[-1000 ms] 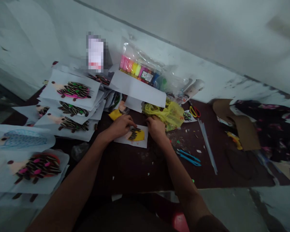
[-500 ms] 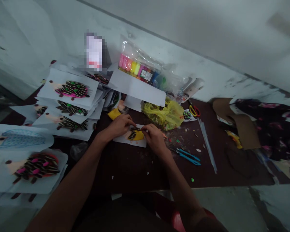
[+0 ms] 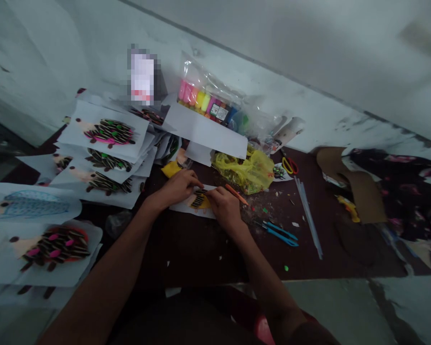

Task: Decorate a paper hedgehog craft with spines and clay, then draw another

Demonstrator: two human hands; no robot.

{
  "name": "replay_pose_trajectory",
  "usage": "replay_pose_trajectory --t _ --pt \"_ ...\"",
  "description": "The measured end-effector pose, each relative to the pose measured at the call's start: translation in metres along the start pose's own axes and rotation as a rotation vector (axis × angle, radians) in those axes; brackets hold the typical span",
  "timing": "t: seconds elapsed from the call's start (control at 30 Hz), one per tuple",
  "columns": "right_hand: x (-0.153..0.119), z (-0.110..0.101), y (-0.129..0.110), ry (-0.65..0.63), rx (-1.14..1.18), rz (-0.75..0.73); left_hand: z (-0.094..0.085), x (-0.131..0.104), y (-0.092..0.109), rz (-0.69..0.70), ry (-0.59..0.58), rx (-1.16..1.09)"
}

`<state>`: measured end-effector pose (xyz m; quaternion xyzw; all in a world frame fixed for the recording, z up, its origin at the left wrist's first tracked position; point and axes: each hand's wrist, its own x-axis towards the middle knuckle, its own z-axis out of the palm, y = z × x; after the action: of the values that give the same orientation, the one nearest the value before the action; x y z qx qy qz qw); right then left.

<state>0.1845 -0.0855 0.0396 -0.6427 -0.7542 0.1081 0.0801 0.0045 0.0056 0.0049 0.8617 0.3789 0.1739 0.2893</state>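
A small white paper [image 3: 182, 207] lies on the dark table. On it is a yellow shape with dark striped seeds [image 3: 198, 198]. My left hand [image 3: 178, 189] rests on the paper's upper left side, fingers bent together over its edge; anything between them is too small to make out. From the right, my right hand [image 3: 225, 206] reaches over the yellow shape with its fingertips pinched at the seeds; what they hold is hidden. An orange pencil-like stick [image 3: 237, 194] lies just beyond my right hand. Behind the paper sits a yellow bag of seeds [image 3: 244, 167].
Papers with seed-covered hedgehogs [image 3: 109, 132] are stacked at the left. Blue tweezers [image 3: 280, 233], red-yellow scissors [image 3: 290, 166] and clear sticks [image 3: 309, 218] lie at the right. A clear bag of coloured clay [image 3: 204, 103] stands by the wall. A yellow glue gun [image 3: 348, 208] lies farther right.
My right hand has moved a little left, further over the yellow shape, uncovering more of the orange stick. My left hand has stayed nearly in place.
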Motion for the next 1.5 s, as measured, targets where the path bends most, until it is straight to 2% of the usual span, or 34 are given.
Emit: replay_pose_trajectory --t 0.43,0.73,0.87,0.97,1.07,1.17,1.3,1.5 --pt "0.004 0.003 -0.002 -0.003 -0.125 -0.043 0.004 0.001 -0.004 0.011 0.02 -0.004" --pt "0.006 0.0 -0.009 -0.059 -0.229 -0.034 0.0 0.0 0.0 0.007 0.006 -0.003" --pt "0.002 0.001 -0.009 -0.017 -0.168 -0.022 0.001 0.0 -0.002 0.02 0.018 -0.003" --pt "-0.001 -0.004 -0.003 0.072 -0.094 -0.002 0.004 0.001 -0.004 0.019 0.03 -0.015" --pt "0.002 -0.013 0.009 0.118 -0.086 0.107 0.004 0.001 -0.004 0.017 0.028 -0.015" --pt "0.014 -0.021 0.022 0.051 -0.13 0.208 0.001 0.001 -0.002 0.016 0.013 -0.017" --pt "0.032 -0.02 0.028 -0.015 -0.138 0.18 -0.001 0.001 0.001 0.0 -0.009 -0.023" --pt "0.049 -0.017 0.025 -0.059 -0.135 0.185 -0.001 0.0 0.002 0.001 -0.014 -0.01"
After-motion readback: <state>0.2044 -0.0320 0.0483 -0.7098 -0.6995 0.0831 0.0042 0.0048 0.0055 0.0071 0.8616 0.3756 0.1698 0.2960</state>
